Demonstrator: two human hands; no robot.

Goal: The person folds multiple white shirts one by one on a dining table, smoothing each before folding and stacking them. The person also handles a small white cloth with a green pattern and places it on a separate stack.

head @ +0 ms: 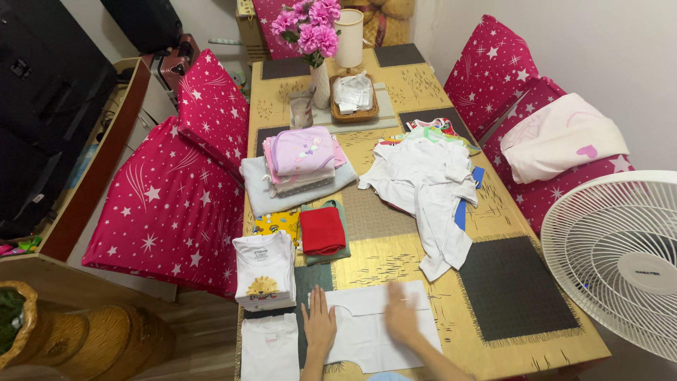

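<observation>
White shirt (367,328) under both hands (319,326)

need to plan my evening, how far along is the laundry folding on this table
Roughly halfway, by the look of it. Done: a folded white stack, a red-topped pile and a pastel stack sit neatly. In hand: the left hand and right hand lie flat on a white garment spread at the table edge. Left: a loose heap of white and coloured clothes is unfolded.

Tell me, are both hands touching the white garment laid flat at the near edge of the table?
Touching. The head view shows the left hand and the right hand both lying flat on the white garment, with no gap.
</observation>
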